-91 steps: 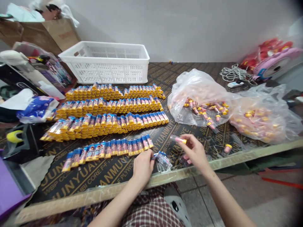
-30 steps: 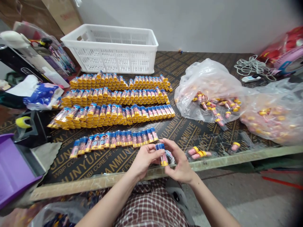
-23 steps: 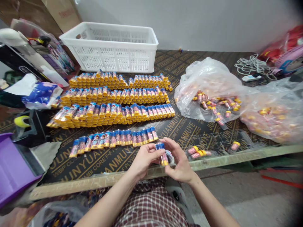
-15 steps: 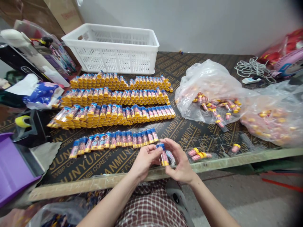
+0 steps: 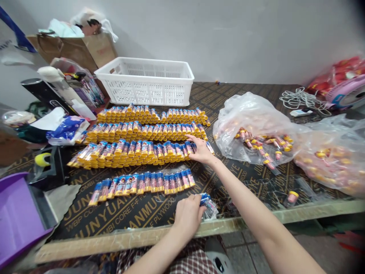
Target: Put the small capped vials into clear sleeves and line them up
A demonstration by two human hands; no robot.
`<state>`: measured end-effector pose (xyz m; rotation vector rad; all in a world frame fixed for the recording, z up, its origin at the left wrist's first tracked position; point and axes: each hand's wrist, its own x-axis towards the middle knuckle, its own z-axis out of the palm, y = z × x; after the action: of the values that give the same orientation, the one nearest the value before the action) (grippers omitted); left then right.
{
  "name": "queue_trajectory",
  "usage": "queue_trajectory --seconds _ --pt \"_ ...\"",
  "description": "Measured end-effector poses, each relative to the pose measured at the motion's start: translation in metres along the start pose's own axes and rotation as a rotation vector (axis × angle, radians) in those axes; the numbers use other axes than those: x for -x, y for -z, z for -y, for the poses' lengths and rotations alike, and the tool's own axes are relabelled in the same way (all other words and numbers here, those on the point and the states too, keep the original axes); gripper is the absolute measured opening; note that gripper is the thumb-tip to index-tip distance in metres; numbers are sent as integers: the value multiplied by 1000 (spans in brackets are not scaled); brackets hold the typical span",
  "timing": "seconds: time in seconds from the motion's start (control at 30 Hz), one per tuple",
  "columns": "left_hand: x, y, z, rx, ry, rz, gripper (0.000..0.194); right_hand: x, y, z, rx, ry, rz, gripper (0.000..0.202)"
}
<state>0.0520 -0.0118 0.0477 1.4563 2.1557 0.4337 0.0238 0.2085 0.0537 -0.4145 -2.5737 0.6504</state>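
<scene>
My right hand (image 5: pixel 200 149) reaches to the right end of the nearest stack of small tubes (image 5: pixel 137 154), which have blue tops and yellow ends. Its thumb and fingers are apart around the end tubes; whether it touches one is unclear. Near the table's front edge my left hand (image 5: pixel 188 214) is closed, thumb and fingers bent over a small heap of clear, printed pieces (image 5: pixel 210 209). Something blue shows by its fingertips, too covered to name. Beyond that hand lies a single row of filled tubes (image 5: pixel 146 182).
A white basket (image 5: pixel 148 89) stands behind the stacks. Clear bags (image 5: pixel 253 118) of yellow-capped pink tubes lie at right, with one loose yellow-capped tube (image 5: pixel 292 198) near the edge. A tape dispenser (image 5: pixel 47 163) and purple dustpan (image 5: pixel 23 217) are at left; a pink fan (image 5: pixel 346 91) at far right.
My hands have parted from the tube they held together. The right hand has moved forward to the stack; the left has lowered to the heap. My view has tilted up.
</scene>
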Motion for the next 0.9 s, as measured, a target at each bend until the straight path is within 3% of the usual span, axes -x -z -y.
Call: queue_trajectory --seconds 0.1,0.2,0.37,0.53,0.6,0.7,0.8,0.9 --pt "-1 -4 4 8 -9 -49 14 4 3 1 47 1 23 79" --pt "0 -10 8 64 -28 -133 6 22 18 -3 127 -57 -2 79" --pt "-1 -14 14 356 -41 -272 16 77 67 -46 377 -419 -189 59" --pt "-2 -8 15 833 89 -170 6 136 121 -105 603 -904 -366 52" --pt "-3 -3 15 1008 145 -132 12 153 133 -117 628 -994 -325 46" --pt "-6 3 14 1200 219 -73 18 168 137 -123 623 -1011 -215 40" --pt "-7 7 14 1157 188 -26 18 175 135 -118 589 -999 -143 47" --pt "-4 8 17 809 113 -71 10 178 133 -107 532 -977 -108 56"
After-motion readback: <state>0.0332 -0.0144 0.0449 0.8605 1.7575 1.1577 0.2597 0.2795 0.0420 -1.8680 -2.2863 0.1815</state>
